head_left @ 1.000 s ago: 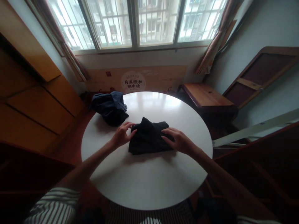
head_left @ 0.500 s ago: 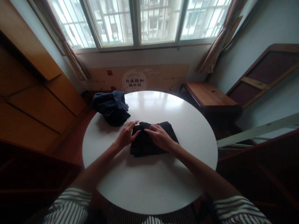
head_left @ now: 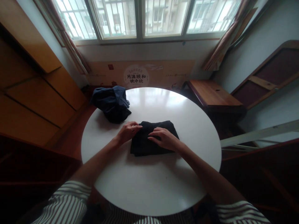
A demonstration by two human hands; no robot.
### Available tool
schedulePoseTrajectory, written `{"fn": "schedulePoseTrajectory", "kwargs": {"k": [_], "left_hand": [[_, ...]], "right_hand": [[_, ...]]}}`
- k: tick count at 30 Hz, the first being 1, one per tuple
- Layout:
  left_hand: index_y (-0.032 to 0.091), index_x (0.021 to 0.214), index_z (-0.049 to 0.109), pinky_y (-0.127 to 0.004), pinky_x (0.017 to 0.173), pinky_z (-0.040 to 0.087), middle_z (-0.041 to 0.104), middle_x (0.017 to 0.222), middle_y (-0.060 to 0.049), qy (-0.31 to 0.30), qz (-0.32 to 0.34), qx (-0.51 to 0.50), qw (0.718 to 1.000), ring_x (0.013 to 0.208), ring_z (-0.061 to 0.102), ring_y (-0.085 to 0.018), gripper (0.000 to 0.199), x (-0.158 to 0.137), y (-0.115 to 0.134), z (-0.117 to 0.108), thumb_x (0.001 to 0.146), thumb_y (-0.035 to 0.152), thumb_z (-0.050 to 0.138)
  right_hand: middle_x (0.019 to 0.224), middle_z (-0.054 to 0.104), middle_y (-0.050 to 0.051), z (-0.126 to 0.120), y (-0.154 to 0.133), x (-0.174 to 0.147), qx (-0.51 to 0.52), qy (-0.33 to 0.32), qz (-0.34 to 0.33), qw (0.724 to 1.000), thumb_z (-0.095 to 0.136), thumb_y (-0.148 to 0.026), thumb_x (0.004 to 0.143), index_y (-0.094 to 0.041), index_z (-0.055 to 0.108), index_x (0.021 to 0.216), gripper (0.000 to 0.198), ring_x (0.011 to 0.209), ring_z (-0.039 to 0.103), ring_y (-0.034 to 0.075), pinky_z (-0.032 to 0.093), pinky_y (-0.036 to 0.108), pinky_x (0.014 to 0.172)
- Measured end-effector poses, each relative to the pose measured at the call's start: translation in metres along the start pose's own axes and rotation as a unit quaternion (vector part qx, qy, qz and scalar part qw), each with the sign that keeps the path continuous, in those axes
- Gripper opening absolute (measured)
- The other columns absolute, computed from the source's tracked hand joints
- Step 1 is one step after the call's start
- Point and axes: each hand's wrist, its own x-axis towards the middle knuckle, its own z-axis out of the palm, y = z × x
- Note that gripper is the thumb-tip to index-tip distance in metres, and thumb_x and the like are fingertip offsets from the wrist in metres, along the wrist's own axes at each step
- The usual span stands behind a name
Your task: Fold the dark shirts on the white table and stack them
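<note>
A black garment (head_left: 149, 146) lies folded into a flat, roughly rectangular bundle on the white round table (head_left: 149, 183). My left hand (head_left: 128, 132) is at its upper left corner, fingers and thumb closed together on the cloth edge. Over the middle right of the bundle, my right hand (head_left: 164, 138) is open, thumb parted from the curved fingers. Its fingertips are at the cloth's top surface; whether they press on it I cannot tell. Farther back on the left, a crumpled dark blue and black heap of clothing (head_left: 111, 104) sits near the table's edge.
A wooden side table (head_left: 215, 93) stands behind on the right, near a leaning framed panel (head_left: 268, 74). Wooden cabinets (head_left: 30, 102) line the left side. Ahead are a barred window (head_left: 140, 18) with curtains and a printed banner (head_left: 163, 73) below it.
My left fingers have closed at the garment's upper left corner, which now lies flatter. My right hand has moved slightly right and toward me. The view has shifted slightly.
</note>
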Motion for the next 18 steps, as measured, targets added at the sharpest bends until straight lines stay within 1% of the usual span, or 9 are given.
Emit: {"fn": "schedulePoseTrajectory", "kwargs": {"k": [2, 4, 7, 9, 13, 15, 16, 18], "left_hand": [[0.025, 0.097, 0.076, -0.035, 0.089, 0.05, 0.07, 0.09, -0.006, 0.003, 0.003, -0.012, 1.0, 0.087, 0.065, -0.019, 0.017, 0.0, -0.001, -0.004, 0.092, 0.029, 0.06], [0.023, 0.097, 0.075, -0.034, 0.087, 0.051, 0.069, 0.09, -0.006, 0.004, -0.002, -0.029, 1.0, 0.086, 0.065, -0.019, 0.015, 0.0, 0.0, -0.007, 0.092, 0.028, 0.061], [0.021, 0.101, 0.072, -0.032, 0.085, 0.052, 0.068, 0.096, -0.007, 0.001, -0.002, -0.062, 0.998, 0.089, 0.065, -0.018, 0.017, -0.001, 0.004, -0.011, 0.092, 0.031, 0.061], [0.02, 0.099, 0.07, -0.031, 0.083, 0.052, 0.066, 0.096, -0.007, 0.031, 0.008, -0.07, 0.997, 0.087, 0.064, -0.018, 0.017, -0.002, 0.007, -0.016, 0.091, 0.033, 0.064], [0.017, 0.089, 0.065, -0.027, 0.07, 0.05, 0.06, 0.082, -0.003, 0.116, 0.028, -0.063, 0.991, 0.072, 0.057, -0.013, 0.013, -0.002, 0.009, -0.025, 0.094, 0.027, 0.058], [0.017, 0.086, 0.063, -0.026, 0.067, 0.049, 0.057, 0.078, -0.002, 0.13, 0.031, -0.054, 0.99, 0.069, 0.055, -0.012, 0.013, -0.002, 0.008, -0.028, 0.095, 0.024, 0.056], [0.017, 0.086, 0.062, -0.026, 0.066, 0.048, 0.057, 0.077, -0.002, 0.131, 0.032, -0.052, 0.99, 0.068, 0.054, -0.012, 0.013, -0.002, 0.007, -0.029, 0.095, 0.024, 0.056], [0.017, 0.088, 0.062, -0.025, 0.065, 0.049, 0.056, 0.077, -0.001, 0.12, 0.04, -0.055, 0.99, 0.067, 0.054, -0.012, 0.01, -0.002, 0.005, -0.03, 0.093, 0.024, 0.059]], "right_hand": [[0.086, 0.072, 0.008, -0.004, 0.002, 0.0, 0.015, 0.007, 0.01, 1.0, 0.055, -0.037, 0.096, -0.019, 0.075, 0.096, 0.026, 0.079, 0.065, 0.02, 0.048, 0.032, 0.074], [0.08, 0.071, 0.007, -0.01, 0.004, 0.0, 0.019, 0.026, 0.033, 0.999, 0.053, -0.039, 0.096, -0.019, 0.073, 0.088, 0.029, 0.073, 0.063, 0.018, 0.046, 0.03, 0.07], [0.064, 0.061, 0.002, -0.022, 0.01, -0.001, 0.003, 0.058, 0.089, 0.994, 0.05, -0.041, 0.097, -0.018, 0.066, 0.07, 0.039, 0.059, 0.053, 0.014, 0.039, 0.028, 0.061], [0.056, 0.054, 0.0, -0.032, 0.016, -0.002, -0.004, 0.075, 0.133, 0.988, 0.047, -0.041, 0.097, -0.018, 0.059, 0.062, 0.044, 0.053, 0.046, 0.013, 0.034, 0.027, 0.056], [0.051, 0.049, -0.001, -0.047, 0.031, -0.007, -0.026, 0.136, 0.207, 0.968, 0.048, -0.038, 0.093, -0.017, 0.054, 0.058, 0.041, 0.049, 0.042, 0.011, 0.03, 0.028, 0.053], [0.051, 0.049, -0.001, -0.051, 0.036, -0.008, -0.042, 0.157, 0.224, 0.961, 0.05, -0.037, 0.092, -0.017, 0.054, 0.058, 0.04, 0.049, 0.042, 0.011, 0.03, 0.028, 0.054], [0.051, 0.049, -0.001, -0.053, 0.038, -0.009, -0.044, 0.157, 0.227, 0.96, 0.05, -0.037, 0.092, -0.017, 0.053, 0.057, 0.04, 0.05, 0.042, 0.011, 0.03, 0.028, 0.054], [0.051, 0.047, -0.001, -0.054, 0.039, -0.01, -0.035, 0.133, 0.219, 0.966, 0.05, -0.039, 0.092, -0.018, 0.051, 0.056, 0.042, 0.05, 0.04, 0.011, 0.029, 0.027, 0.053]]}}
